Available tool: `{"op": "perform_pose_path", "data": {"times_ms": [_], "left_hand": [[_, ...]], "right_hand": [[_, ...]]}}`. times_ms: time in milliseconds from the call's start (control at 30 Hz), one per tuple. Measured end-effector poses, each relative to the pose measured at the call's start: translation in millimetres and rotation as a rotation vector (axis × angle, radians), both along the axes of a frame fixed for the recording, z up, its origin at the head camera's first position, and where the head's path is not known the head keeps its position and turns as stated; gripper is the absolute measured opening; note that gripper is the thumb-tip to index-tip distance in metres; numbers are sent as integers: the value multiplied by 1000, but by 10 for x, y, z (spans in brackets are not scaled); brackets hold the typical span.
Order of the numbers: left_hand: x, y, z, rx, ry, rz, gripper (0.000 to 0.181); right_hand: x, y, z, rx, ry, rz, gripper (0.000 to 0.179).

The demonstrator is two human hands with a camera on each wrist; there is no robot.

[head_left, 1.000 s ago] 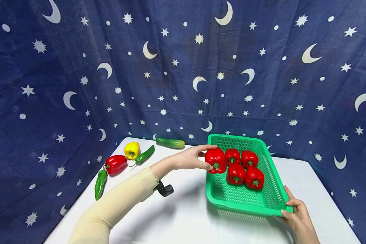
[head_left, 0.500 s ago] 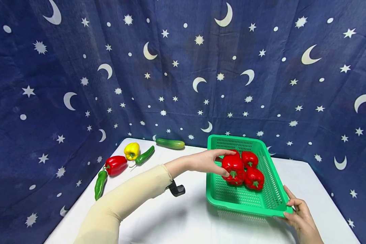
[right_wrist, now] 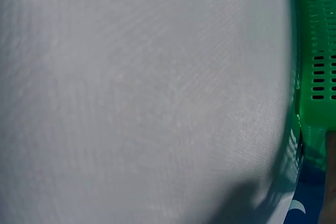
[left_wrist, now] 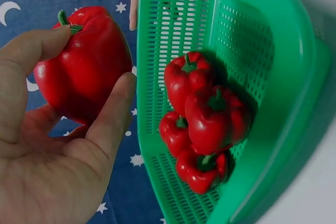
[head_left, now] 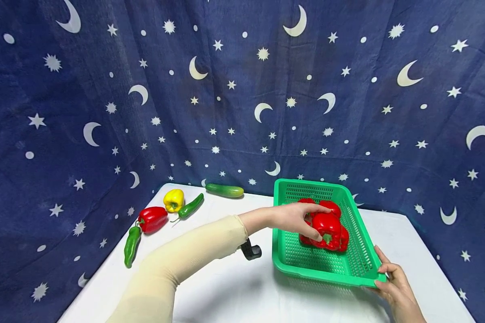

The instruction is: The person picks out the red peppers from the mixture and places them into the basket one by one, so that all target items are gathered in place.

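My left hand (head_left: 294, 219) grips a red bell pepper (head_left: 326, 225) above the green basket (head_left: 282, 264). In the left wrist view, thumb and fingers wrap round this bell pepper (left_wrist: 86, 69), its green stem beside the thumb. Below it several other red bell peppers (left_wrist: 212, 121) lie grouped on the basket's floor; in the head view the held one partly hides them. At the basket's near right corner, my right hand (head_left: 398, 287) holds the rim between thumb and fingers. Only a dark sliver of the right hand (right_wrist: 329, 177) shows in the right wrist view, beside the green basket wall (right_wrist: 317, 114).
On the white table (head_left: 226, 251), toward the left, lie a yellow bell pepper (head_left: 174, 200), a long red pepper (head_left: 152, 219), two green chili peppers (head_left: 191, 206) and a cucumber (head_left: 225, 190). A blue curtain (head_left: 226, 89) with moons and stars hangs behind.
My left hand has carried the red bell pepper rightward, from the basket's left side to over the grouped peppers. The right hand stays on the basket corner.
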State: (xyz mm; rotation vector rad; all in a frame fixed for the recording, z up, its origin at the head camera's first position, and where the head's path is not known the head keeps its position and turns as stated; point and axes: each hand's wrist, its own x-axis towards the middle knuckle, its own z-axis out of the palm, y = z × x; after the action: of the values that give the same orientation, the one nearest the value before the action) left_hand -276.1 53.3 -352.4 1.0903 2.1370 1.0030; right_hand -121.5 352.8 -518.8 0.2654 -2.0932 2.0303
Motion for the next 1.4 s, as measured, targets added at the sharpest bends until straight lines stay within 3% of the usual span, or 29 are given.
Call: {"op": "perform_pose_path", "data": {"times_ms": [300, 400, 633, 933, 1100, 1267, 1400], "left_hand": [[27, 158, -56, -49, 20, 20, 76], [30, 191, -71, -70, 32, 23, 75], [32, 264, -107, -105, -23, 30, 75], [46, 338, -228, -202, 0, 52, 72], [97, 393, -318, -243, -61, 48, 70], [125, 483, -335, -251, -187, 61, 69], [126, 562, -332, -281, -204, 76, 68]], "right_hand": [[18, -6, -1, -14, 79, 72, 25], [19, -5, -1, -29, 73, 71, 26], [24, 4, -3, -60, 50, 60, 28], [7, -7, 16, -32, 26, 43, 26], [0, -6, 18, -10, 4, 26, 22], [-3, 6, 13, -7, -18, 9, 21], [5, 5, 2, -11, -34, -5, 20]]}}
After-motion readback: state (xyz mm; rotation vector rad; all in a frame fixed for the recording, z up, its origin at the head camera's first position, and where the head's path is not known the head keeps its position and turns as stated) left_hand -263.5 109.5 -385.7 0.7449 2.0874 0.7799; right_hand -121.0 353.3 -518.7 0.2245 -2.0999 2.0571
